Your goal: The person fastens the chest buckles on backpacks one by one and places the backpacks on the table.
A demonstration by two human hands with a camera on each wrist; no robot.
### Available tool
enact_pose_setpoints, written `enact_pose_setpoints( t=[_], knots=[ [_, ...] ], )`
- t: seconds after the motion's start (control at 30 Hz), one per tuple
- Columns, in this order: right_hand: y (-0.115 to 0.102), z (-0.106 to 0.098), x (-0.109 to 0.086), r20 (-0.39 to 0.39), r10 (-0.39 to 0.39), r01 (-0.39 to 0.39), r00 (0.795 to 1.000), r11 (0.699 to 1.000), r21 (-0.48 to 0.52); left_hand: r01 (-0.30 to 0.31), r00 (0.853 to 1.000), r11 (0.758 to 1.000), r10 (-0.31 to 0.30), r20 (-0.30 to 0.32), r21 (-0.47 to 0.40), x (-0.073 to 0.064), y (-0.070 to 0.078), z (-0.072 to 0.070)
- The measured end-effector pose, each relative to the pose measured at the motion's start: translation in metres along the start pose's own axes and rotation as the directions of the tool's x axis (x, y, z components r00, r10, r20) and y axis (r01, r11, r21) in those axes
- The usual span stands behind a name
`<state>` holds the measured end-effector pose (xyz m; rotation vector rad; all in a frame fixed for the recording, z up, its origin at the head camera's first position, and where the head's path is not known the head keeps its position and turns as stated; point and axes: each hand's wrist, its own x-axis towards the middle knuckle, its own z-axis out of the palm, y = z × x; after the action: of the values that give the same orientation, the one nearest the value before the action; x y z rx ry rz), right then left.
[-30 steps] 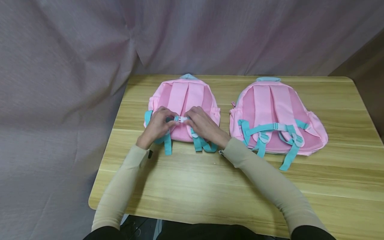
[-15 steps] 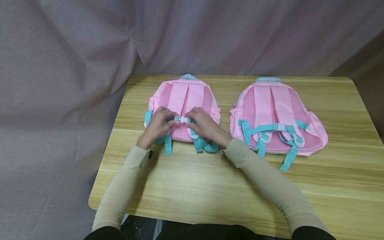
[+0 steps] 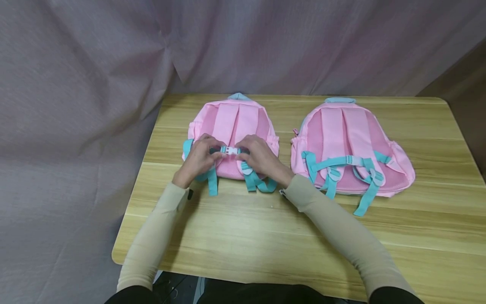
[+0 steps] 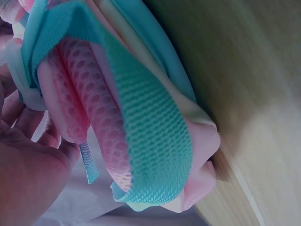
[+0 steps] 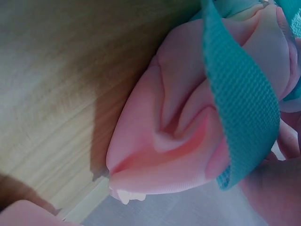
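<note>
On the left-hand pink backpack [image 3: 225, 120], a white side-release buckle [image 3: 230, 150] sits joined between my two hands, in line with teal webbing at both ends. My left hand [image 3: 199, 159] pinches the teal strap [image 4: 150, 122] side by the buckle's left end. At the right end, my right hand [image 3: 261, 158] pinches the other teal strap [image 5: 249, 103] between thumb and fingers. The backpack lies with its shoulder straps [image 3: 247, 120] upward. In both wrist views a loop of webbing hangs past the bag's side, and the buckle is mostly hidden.
A second pink backpack [image 3: 338, 135] lies to the right, its teal chest strap [image 3: 334, 162] fastened across by a pale buckle. Both rest on a wooden table [image 3: 243, 236]. A grey curtain [image 3: 243, 46] hangs behind and at the left.
My right fingers have slid slightly right off the buckle, so its right end and some teal webbing now show. The left hand and both backpacks have stayed put.
</note>
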<state>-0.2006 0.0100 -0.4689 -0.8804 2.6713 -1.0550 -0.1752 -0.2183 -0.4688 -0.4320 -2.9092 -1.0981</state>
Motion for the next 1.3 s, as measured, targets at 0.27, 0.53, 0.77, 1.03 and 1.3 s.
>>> enact_pose_setpoints(
  t=[0.27, 0.53, 0.77, 1.03, 1.3],
  knots=[
    [-0.0011, -0.0004, -0.0007, 0.008, 0.002, -0.002, 1.0, 1.0, 0.001, -0.002, 1.0, 1.0, 0.002, 0.004, 0.001, 0.0001, 0.0008, 0.0013],
    [-0.0005, 0.001, -0.0001, 0.012, 0.002, -0.002, 1.0, 1.0, 0.012, 0.002, 1.0, 1.0, -0.002, 0.017, 0.008, 0.0013, 0.0002, 0.0027],
    [-0.0009, 0.0018, 0.0005, 0.019, 0.008, -0.009, 1.0, 1.0, 0.018, 0.001, 0.999, 1.0, -0.001, 0.035, -0.001, 0.0021, 0.0013, 0.0049],
    [-0.0005, 0.0022, 0.001, 0.03, 0.025, -0.026, 0.999, 1.0, 0.014, -0.006, 0.999, 1.0, 0.006, 0.043, 0.011, 0.0023, 0.0003, 0.0047],
    [-0.0005, 0.002, 0.0026, 0.034, 0.031, -0.031, 0.999, 1.0, -0.005, 0.006, 0.996, 1.0, -0.008, 0.085, 0.024, 0.0022, -0.0011, 0.0013]
  ],
)
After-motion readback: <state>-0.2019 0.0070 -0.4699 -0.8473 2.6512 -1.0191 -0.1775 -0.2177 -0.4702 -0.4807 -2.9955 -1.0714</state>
